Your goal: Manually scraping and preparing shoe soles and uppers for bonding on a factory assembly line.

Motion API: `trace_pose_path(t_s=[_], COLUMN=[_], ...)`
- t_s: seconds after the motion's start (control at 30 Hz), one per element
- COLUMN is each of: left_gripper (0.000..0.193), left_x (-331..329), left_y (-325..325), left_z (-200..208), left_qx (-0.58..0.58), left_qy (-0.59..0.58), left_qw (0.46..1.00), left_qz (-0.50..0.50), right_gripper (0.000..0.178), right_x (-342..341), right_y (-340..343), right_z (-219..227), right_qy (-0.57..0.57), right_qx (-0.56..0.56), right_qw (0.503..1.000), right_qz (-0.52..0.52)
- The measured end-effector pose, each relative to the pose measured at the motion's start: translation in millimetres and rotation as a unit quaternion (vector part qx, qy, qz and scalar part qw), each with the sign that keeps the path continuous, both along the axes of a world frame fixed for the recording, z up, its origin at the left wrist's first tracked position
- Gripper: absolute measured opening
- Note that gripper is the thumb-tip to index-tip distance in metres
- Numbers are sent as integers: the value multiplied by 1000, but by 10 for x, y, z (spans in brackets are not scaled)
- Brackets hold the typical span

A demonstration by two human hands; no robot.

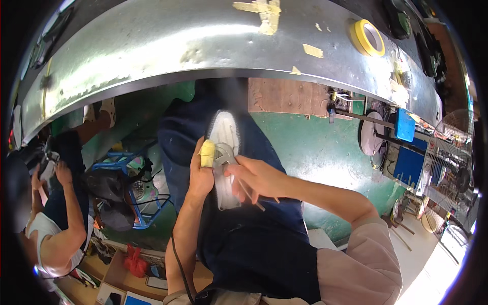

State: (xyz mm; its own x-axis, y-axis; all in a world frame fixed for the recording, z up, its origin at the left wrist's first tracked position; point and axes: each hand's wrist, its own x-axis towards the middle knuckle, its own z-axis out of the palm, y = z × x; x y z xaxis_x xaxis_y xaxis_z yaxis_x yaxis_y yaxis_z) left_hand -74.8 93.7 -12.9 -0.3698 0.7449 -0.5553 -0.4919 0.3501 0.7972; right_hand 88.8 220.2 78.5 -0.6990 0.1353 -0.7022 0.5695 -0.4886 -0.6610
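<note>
A shoe upper [224, 128] lies across my lap with its pale underside up and its toe pointing away; a dark jagged edge runs around it. My left hand [201, 178] grips it along the left side, its thumb wrapped in yellow tape [207, 153]. My right hand [258, 175] is closed around metal pincers [223, 151], whose jaws rest over the middle of the underside close to the left thumb. Their two handles stick out below the fingers toward the lower right. What the jaws grip, if anything, cannot be made out.
Beyond my knees runs a metal bench [168, 48] carrying a yellow tape roll [367, 38]. On the left, a co-worker [63, 223] handles another shoe beside a blue-framed stool [147, 216]. A wire-cage fan [460, 178] stands at the right, and a red bag [136, 262] sits behind.
</note>
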Motion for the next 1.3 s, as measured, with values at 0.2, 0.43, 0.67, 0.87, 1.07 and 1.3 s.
trace_pose_path(t_s=[0.2,0.43,0.67,0.87,1.07,1.3], left_gripper=[48,79,96,57,82,91], left_x=[-61,-50,30,-3,268,184], left_y=[-38,51,-55,-277,-403,-504], left_z=[-230,207,285,-146,-22,198], left_qx=[9,57,6,30,-30,21], left_qy=[129,197,236,4,-189,-447], left_qw=[991,968,959,999,960,890], left_qz=[-13,-142,-157,40,203,86], right_gripper=[37,25,28,31,35,38], right_x=[290,-44,-86,-90,425,706], right_y=[320,254,206,115,-17,947], right_z=[343,87,-17,-211,-312,744], right_qy=[-78,146,137,40,-45,-241], right_qx=[82,594,619,480,251,621], right_qw=[979,791,766,873,961,740], right_qz=[170,18,100,75,-108,-93])
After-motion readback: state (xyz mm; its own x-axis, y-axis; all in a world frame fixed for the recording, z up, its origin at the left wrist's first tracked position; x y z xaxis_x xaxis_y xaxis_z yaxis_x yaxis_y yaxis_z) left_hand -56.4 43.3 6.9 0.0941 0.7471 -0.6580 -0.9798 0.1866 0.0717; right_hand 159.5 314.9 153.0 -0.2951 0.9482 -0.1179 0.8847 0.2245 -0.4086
